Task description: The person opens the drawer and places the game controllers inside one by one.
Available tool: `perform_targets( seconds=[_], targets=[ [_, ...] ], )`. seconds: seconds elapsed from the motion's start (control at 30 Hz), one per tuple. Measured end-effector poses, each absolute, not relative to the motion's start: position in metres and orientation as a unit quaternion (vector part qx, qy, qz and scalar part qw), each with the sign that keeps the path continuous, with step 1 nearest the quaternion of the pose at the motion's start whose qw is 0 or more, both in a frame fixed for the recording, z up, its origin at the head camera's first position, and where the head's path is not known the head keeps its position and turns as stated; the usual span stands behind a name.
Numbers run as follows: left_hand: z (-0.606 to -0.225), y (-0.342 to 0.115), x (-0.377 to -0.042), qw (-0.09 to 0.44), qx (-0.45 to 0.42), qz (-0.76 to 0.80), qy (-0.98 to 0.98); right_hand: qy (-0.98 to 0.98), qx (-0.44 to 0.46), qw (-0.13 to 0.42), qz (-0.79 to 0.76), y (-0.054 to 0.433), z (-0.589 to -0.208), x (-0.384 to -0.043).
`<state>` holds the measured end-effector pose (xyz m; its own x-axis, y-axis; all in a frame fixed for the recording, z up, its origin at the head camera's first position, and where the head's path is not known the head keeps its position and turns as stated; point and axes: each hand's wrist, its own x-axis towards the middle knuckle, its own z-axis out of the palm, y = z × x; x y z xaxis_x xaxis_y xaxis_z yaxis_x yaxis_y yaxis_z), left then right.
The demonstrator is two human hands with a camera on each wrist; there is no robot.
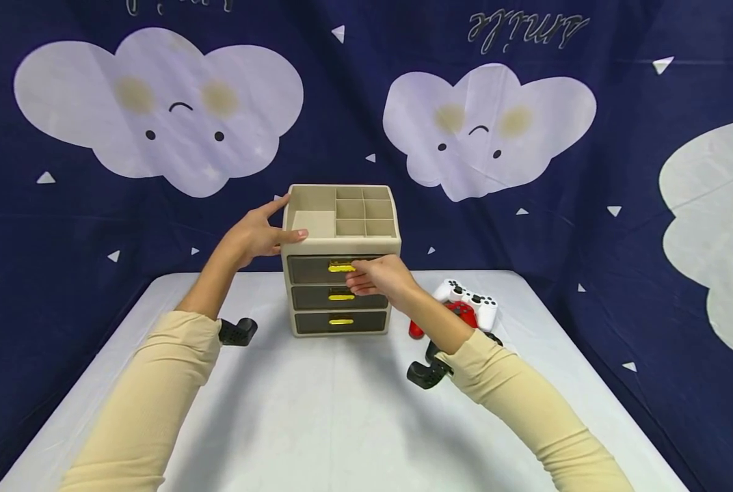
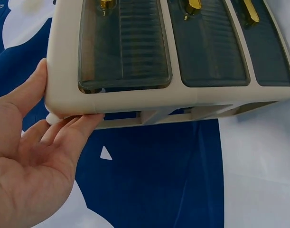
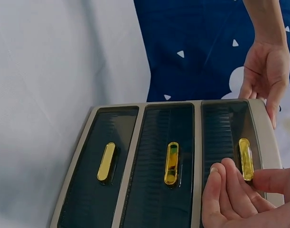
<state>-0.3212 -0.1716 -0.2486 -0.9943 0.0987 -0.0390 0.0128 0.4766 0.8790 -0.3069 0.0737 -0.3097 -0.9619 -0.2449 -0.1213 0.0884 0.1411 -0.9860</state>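
A cream desktop drawer organizer (image 1: 342, 247) stands upright on the table, with three dark see-through drawers and an open compartmented top. My left hand (image 1: 256, 234) grips its upper left corner, thumb over the top rim and fingers along the side; the left wrist view shows this hand (image 2: 40, 147) close up. At the top drawer (image 1: 308, 270), my right hand (image 1: 380, 276) pinches the right end of the gold handle (image 3: 246, 159) between thumb and index finger. The other fingers lie in front of the drawer face. The middle drawer (image 3: 156, 166) and bottom drawer (image 3: 95, 171) are closed.
Right of the organizer lie a white game controller (image 1: 483, 309) and a red one (image 1: 461, 312), with a black one partly hidden behind my right forearm. The white-covered table (image 1: 317, 424) meets a dark blue cloth backdrop (image 1: 342, 89) printed with clouds.
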Motion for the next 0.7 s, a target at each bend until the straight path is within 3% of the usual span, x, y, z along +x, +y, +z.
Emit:
perform_targets(
  seconds=[0.7],
  targets=[
    [-0.25,-0.174,-0.323,0.043,0.036,0.515,0.856,0.756,-0.097,0.136,-0.632,0.089,-0.315,-0.274]
  ],
)
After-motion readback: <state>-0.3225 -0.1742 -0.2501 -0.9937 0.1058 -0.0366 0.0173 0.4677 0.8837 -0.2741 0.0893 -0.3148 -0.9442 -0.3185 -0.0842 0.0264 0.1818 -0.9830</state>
